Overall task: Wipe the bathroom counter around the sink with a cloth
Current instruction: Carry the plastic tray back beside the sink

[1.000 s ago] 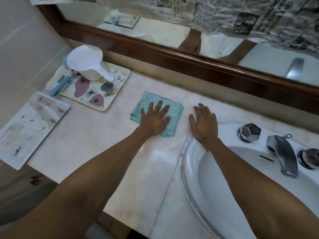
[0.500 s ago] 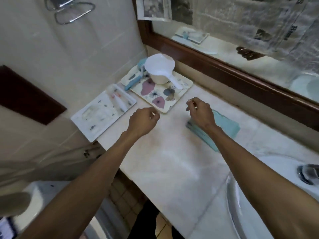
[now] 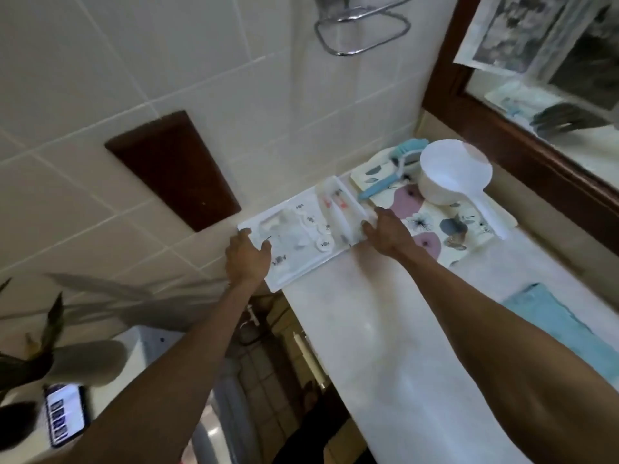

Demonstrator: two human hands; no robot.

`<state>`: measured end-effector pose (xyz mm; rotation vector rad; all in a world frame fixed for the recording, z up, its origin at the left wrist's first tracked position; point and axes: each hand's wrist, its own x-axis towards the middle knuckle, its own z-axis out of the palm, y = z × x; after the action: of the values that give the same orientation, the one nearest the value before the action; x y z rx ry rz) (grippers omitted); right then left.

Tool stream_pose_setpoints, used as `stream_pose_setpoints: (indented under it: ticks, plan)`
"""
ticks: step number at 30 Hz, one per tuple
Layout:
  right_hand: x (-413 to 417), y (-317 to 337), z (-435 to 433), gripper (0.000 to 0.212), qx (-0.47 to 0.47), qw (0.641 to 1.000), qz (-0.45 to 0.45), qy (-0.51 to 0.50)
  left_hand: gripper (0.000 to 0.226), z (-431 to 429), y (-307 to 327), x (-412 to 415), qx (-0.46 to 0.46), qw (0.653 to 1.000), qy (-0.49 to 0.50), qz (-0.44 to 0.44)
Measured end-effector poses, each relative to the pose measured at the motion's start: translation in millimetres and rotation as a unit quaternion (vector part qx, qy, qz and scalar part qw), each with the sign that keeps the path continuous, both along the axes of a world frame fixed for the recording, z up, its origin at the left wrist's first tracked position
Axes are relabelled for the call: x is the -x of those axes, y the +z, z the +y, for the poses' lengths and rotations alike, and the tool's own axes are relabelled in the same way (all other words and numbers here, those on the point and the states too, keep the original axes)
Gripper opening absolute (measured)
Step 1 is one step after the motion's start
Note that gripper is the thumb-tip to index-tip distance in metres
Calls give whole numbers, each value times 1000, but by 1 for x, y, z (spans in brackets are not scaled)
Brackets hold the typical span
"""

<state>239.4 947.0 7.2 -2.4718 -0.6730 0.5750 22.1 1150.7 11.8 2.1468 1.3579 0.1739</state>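
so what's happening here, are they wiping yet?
Not at the moment. Both hands are on the white tray at the far end of the counter: the left hand holds its near-left edge, the right hand its right edge, apparently to move it. The blue cloth lies folded on the counter under the right forearm, untouched. The floral tray with the white scoop and blue brush sits beside the white tray.
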Motion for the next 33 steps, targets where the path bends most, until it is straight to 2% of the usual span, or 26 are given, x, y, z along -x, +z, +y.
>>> stream_pose_setpoints:
  ticks: [3,5,9,13,18,26,30,33]
  plan:
    - [-5,-10,23,65,18,1000,12,-5,64,16,-16,-4,53,998,31,5]
    - [-8,-17,31,68,11,1000,11,-10,66,25,-22,-11,115,991,63,-28]
    - [-8,-25,36,57,24,999,-17,-21,60,37,-27,-21,186,975,109,-58]
    - [0,-23,34,54,66,997,-40,-27,49,34,-26,-23,178,978,107,-32]
    - [20,-22,14,55,91,995,-6,-51,42,27,-17,-16,139,987,78,8]
    - [61,-12,-49,51,43,992,48,-112,36,8,-12,10,140,990,29,18]
    - [88,1,-95,38,14,990,41,-133,41,-22,3,26,140,990,-3,-4]
    - [117,16,-139,41,3,987,33,-156,37,-51,15,39,150,988,-32,-34]
